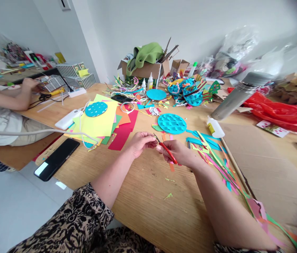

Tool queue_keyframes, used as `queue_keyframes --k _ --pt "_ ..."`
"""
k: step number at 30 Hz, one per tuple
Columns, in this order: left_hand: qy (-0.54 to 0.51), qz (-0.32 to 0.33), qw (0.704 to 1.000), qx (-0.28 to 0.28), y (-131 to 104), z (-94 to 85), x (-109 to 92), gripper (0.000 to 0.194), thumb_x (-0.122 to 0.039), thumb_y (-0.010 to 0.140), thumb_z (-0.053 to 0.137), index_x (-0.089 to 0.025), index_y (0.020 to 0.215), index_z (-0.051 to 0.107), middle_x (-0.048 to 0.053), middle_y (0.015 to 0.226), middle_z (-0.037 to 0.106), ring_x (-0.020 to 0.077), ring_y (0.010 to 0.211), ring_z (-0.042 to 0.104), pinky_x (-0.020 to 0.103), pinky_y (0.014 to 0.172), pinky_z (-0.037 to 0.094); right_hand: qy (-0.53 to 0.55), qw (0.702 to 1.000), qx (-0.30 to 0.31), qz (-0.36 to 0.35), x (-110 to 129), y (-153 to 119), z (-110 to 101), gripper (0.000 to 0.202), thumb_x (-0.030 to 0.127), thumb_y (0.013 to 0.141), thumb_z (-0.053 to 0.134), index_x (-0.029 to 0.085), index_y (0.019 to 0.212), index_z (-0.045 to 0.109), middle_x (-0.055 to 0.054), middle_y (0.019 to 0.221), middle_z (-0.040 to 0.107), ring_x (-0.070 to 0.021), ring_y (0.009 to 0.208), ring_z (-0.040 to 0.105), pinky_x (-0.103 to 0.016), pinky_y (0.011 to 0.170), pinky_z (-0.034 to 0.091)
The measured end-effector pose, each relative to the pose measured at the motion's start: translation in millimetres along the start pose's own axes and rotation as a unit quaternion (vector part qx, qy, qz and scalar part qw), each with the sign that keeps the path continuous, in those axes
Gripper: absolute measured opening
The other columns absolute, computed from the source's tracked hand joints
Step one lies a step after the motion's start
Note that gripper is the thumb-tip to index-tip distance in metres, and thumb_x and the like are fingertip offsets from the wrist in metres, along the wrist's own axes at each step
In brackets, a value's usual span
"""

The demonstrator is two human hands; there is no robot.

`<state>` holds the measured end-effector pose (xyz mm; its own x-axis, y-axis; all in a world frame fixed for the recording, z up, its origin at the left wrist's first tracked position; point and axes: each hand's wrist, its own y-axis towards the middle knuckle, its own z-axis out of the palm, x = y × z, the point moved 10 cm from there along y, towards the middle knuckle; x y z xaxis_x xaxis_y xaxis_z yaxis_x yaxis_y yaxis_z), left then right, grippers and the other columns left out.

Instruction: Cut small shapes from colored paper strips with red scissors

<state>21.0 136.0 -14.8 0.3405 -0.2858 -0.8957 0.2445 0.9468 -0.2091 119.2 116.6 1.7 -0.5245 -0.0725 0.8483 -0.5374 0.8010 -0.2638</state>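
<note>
Red-handled scissors [168,152] are in my right hand [181,151], their blades pointing up and left toward my other hand. My left hand [141,142] is closed in a pinch right at the blade tips; whatever it pinches is too small to make out. Just beyond both hands lies a round blue paper disc [172,123] with raised flaps across its surface. Small green scraps [168,195] are scattered on the wooden table nearer to me. Narrow coloured paper strips [217,160] spread out to the right of my right hand.
Coloured paper sheets [98,119] and a black phone [57,160] lie left. A glue bottle [215,127], a steel flask [239,95] and a cardboard sheet [266,168] are on the right. A cardboard box [140,70] stands at the back. Another person's arm [16,95] rests far left.
</note>
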Motion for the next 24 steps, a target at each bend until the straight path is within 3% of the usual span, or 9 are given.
queue_keyframes --k 9,16,24 --pt "0.004 0.006 1.0 0.014 -1.9 6.2 -3.5 0.016 -0.023 0.062 0.07 -0.011 0.066 0.062 0.002 0.064 0.063 0.0106 0.06 0.057 0.025 0.061 0.043 0.015 1.0 0.001 0.003 1.1 -0.4 0.0 0.048 0.063 0.077 0.054 0.016 0.071 0.055 0.001 0.05 0.053 -0.0106 0.043 0.049 -0.022 0.041 0.037" --pt "-0.002 0.004 1.0 0.006 -1.4 4.4 -2.6 0.018 -0.024 0.06 0.073 -0.011 0.067 0.062 0.002 0.064 0.063 0.0109 0.06 0.058 0.025 0.061 0.043 0.007 1.0 0.003 -0.009 1.5 0.4 1.4 0.045 0.061 0.078 0.054 0.016 0.073 0.053 -0.002 0.057 0.058 -0.0126 0.051 0.055 -0.023 0.046 0.04" --pt "-0.004 0.006 1.0 0.005 -1.0 4.9 -3.3 0.018 -0.024 0.06 0.073 -0.011 0.066 0.062 0.002 0.064 0.063 0.0107 0.06 0.058 0.026 0.062 0.044 0.006 1.0 -0.002 -0.009 2.5 0.6 0.3 0.044 0.059 0.08 0.053 0.016 0.071 0.053 0.0 0.053 0.054 -0.011 0.046 0.053 -0.022 0.044 0.04"
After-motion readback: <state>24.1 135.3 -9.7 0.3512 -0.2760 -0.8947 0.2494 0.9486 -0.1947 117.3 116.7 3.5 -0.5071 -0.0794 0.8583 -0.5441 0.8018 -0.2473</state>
